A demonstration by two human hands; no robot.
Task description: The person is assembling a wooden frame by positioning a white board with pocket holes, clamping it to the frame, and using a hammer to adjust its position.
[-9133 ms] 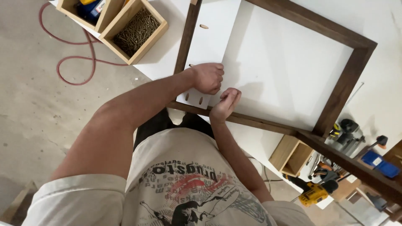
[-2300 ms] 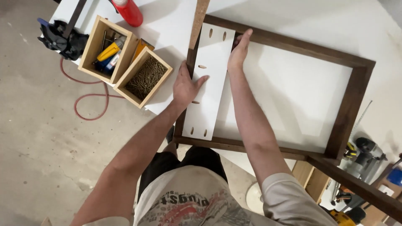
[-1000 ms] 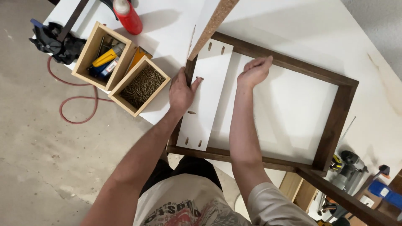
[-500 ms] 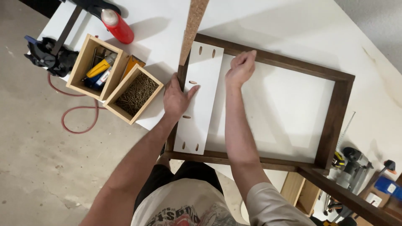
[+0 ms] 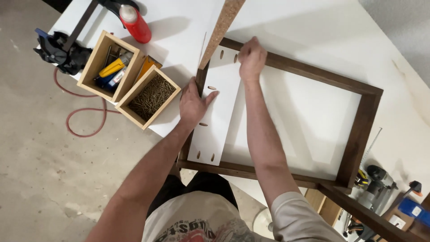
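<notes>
Inside the left end of a dark wooden frame (image 5: 358,134) on a white worktable (image 5: 179,36), a white panel (image 5: 219,107) with slotted pocket holes lies flat, being seated against the frame's left rail. A left hand (image 5: 193,104) presses flat, fingers spread, across the panel's edge and that rail; a right hand (image 5: 251,57), fingers curled together, pushes its far corner. Fixing it likely calls for screws. Just left stand a box of screws (image 5: 150,96), a tool box (image 5: 109,67) and a red bottle (image 5: 134,23).
</notes>
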